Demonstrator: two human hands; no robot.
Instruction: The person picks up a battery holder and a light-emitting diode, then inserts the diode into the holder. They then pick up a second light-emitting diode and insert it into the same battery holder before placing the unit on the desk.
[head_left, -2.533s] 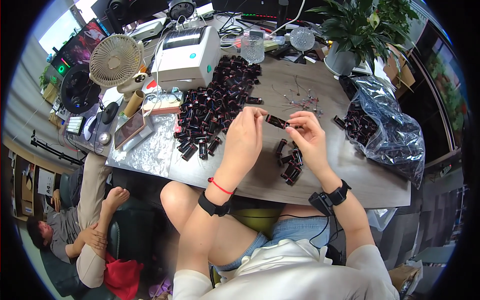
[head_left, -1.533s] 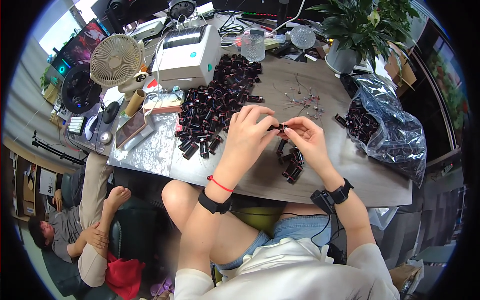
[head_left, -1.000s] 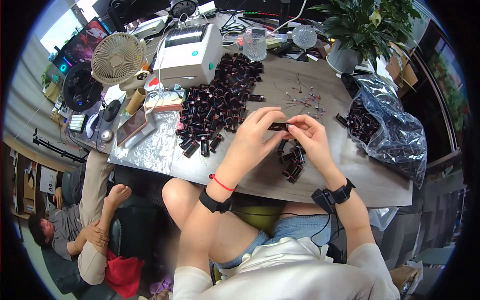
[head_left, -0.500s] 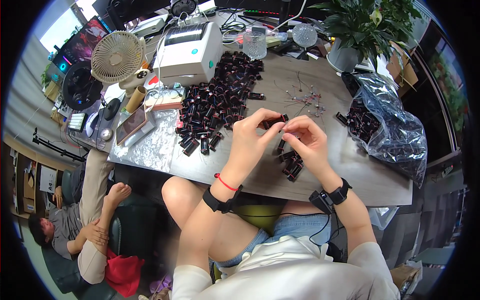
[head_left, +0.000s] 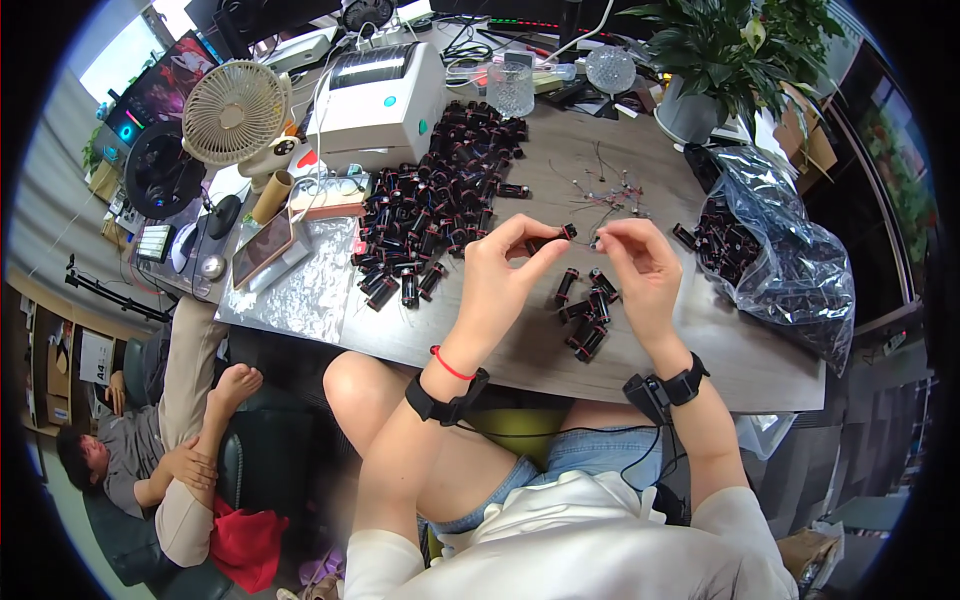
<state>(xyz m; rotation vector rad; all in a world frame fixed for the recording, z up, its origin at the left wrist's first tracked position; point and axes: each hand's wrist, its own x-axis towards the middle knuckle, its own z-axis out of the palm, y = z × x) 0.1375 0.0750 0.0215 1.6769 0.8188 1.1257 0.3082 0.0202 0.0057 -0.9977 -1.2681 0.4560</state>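
Note:
My left hand [head_left: 500, 275] pinches a small black cylinder with red trim [head_left: 545, 241] between thumb and fingers, its end pointing right. A short gap away, my right hand [head_left: 643, 268] is closed in a pinch on a tiny silvery part [head_left: 597, 239], mostly hidden by the fingertips. Below and between the hands lies a small group of black cylinders [head_left: 587, 312] on the table. A large heap of similar black cylinders [head_left: 425, 215] covers the table to the left. Beyond my right hand, a loose cluster of small parts with thin wires [head_left: 620, 193] is spread out.
An open clear plastic bag [head_left: 775, 250] full of black cylinders sits at the right. A white printer [head_left: 375, 110], a fan [head_left: 235, 115] and a clear plastic sheet [head_left: 290, 295] are at the left. A potted plant [head_left: 690, 110] stands far right. Another person [head_left: 150, 450] reclines at lower left.
My right hand has moved right, away from the cylinder in my left hand, with a tiny part at its fingertips. My left hand has hardly moved.

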